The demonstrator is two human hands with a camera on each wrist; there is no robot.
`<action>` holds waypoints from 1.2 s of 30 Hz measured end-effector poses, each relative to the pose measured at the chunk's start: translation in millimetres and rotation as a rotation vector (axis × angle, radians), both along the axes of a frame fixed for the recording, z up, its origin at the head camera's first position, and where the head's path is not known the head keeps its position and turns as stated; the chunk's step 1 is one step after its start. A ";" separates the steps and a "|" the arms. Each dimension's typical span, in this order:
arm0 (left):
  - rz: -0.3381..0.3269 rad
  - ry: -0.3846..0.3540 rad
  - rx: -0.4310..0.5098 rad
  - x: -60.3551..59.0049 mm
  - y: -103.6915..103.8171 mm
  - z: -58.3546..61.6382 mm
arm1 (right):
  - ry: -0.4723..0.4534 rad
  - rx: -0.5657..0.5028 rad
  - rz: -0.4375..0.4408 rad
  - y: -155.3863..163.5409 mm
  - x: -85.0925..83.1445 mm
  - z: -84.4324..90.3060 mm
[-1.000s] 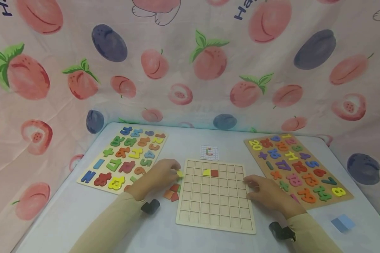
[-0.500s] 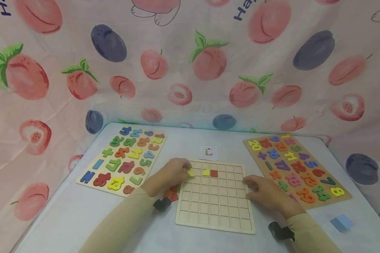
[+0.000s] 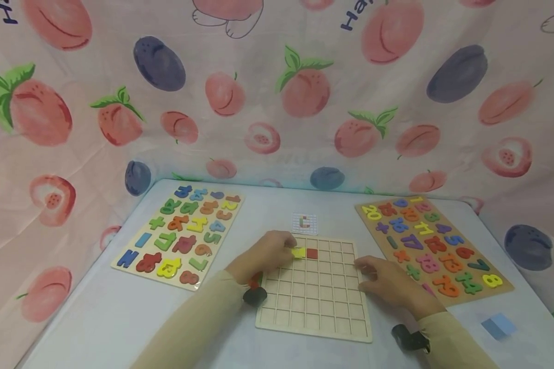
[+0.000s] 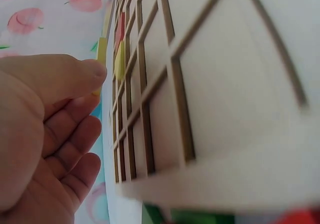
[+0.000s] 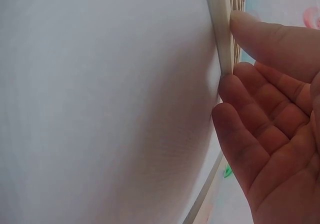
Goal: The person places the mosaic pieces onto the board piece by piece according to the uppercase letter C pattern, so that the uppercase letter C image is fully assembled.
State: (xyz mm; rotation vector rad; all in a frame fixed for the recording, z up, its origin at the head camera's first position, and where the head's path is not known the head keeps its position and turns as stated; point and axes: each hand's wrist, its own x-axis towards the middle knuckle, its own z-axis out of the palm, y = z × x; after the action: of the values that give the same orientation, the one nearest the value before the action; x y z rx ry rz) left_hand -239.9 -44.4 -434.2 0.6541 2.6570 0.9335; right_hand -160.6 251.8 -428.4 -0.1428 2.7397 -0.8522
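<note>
My left hand (image 3: 269, 252) is over the upper left of a wooden grid board (image 3: 314, 312). Between thumb and index finger it pinches a small yellow piece (image 4: 101, 48); the other fingers curl loosely below. Right beside it, a second yellow piece (image 4: 120, 63) with a rounded corner lies in the grid. A red square (image 3: 312, 253) adjoins that piece on the right. Along the board's right edge rests my right hand (image 3: 390, 283), thumb and fingertips touching the rim, fingers relaxed and slightly bent.
Number puzzle boards stand left (image 3: 166, 241) and right (image 3: 436, 248). A small pattern card (image 3: 305, 224) lies behind the grid. Red and green loose pieces (image 3: 257, 280) are partly hidden by the left wrist. A blue piece (image 3: 499, 326) lies front right.
My left hand has carried the yellow piece rightward from the board's left edge, over the grid, to beside the other yellow piece. The right hand has stayed put.
</note>
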 end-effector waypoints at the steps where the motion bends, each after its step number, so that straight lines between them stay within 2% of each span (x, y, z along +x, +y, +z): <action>1: -0.009 0.013 0.000 -0.4 2.2 -0.7 | -0.003 0.001 -0.001 -0.2 0.3 -0.2; 8: -0.054 0.089 -0.020 0.7 16.8 -2.9 | -0.012 0.002 -0.019 -1.0 -0.1 -1.1; 13: -0.043 0.067 -0.024 2.2 23.4 -1.7 | 0.010 0.004 0.003 -0.1 0.3 -1.0; 17: -0.062 0.060 -0.023 0.9 28.6 0.8 | 0.027 -0.004 0.015 0.9 1.1 -1.3; 26: -0.147 0.157 -0.058 -6.8 43.5 1.2 | 0.035 -0.003 0.016 1.5 0.9 -2.3; 33: -0.134 0.093 -0.033 -6.7 53.8 -1.2 | 0.025 -0.006 0.006 0.5 0.8 -1.1; 36: -0.129 0.093 -0.027 -5.8 57.0 -3.4 | 0.024 -0.007 0.009 0.5 0.7 -0.4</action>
State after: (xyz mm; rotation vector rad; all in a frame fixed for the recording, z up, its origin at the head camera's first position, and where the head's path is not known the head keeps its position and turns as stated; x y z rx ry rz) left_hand -245.7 12.6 -437.6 0.8708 2.6651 0.8508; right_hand -159.9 252.3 -428.9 -0.1679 2.7564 -0.8629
